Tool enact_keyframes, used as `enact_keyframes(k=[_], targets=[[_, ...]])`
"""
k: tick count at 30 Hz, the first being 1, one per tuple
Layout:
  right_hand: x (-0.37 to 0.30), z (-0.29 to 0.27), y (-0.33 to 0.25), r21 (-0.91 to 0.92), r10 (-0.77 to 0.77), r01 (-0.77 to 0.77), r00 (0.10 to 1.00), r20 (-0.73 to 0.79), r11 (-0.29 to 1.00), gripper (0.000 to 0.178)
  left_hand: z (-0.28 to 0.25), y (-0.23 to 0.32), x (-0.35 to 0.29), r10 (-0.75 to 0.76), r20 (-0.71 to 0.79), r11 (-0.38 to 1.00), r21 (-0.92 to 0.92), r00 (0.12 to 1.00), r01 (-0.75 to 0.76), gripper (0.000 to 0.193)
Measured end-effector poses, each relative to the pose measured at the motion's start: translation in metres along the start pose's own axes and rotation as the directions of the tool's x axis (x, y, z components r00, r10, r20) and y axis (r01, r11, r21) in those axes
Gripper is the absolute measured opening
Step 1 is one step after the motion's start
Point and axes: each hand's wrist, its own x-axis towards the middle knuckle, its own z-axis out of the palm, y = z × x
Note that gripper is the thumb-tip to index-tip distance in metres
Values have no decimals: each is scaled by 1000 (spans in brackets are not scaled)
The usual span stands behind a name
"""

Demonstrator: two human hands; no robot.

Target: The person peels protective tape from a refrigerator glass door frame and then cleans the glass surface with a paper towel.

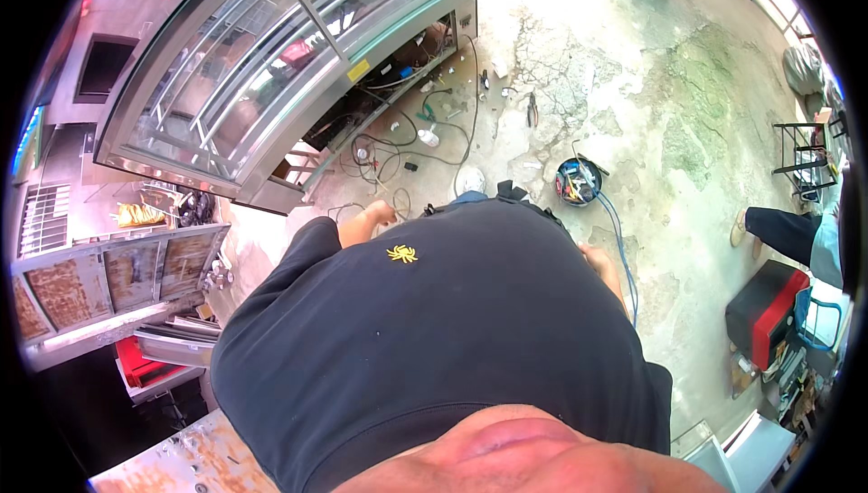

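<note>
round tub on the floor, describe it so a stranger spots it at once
From the glass case, cross the floor to its right. Ahead of the person's right hand sits a dark round tub. Unlike the loose pliers nearby, it is crammed with colourful items, with blue cable at its edge.

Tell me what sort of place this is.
Probably a repair workshop: a glass display case stands with its base open, pliers lie on the cracked floor, and a round tub holds assorted tools.
</note>
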Motion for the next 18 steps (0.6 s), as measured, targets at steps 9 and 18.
enact_keyframes(k=[9, 18], targets=[[7, -64, 132, 512, 9, 222, 912, -410, 830, 48, -188, 177, 6, -5, -428, 850, -477, 904, -221, 37], [-34, 29, 131, 475, -5, 284, 862, -507, 833, 50, -230, 242, 23, 251, -150, 872, -394, 956, -290, 37]])
